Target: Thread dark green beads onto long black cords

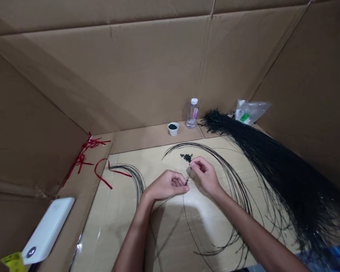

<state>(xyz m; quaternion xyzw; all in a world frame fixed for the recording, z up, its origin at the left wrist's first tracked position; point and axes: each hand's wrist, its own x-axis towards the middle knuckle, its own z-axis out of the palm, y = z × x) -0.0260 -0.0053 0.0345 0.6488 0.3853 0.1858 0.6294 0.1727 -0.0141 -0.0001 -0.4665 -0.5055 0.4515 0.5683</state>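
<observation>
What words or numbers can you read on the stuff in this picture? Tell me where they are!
Nothing can be read clearly. The pink label on the water bottle, the green label on the plastic bag and the yellow label beside the white device are too small or blurred.

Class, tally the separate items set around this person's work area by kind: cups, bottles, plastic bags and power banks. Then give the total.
Cups, a white cup: 1
Bottles, a clear water bottle: 1
Plastic bags, a clear plastic bag: 1
Power banks, a white power bank: 1
Total: 4
</observation>
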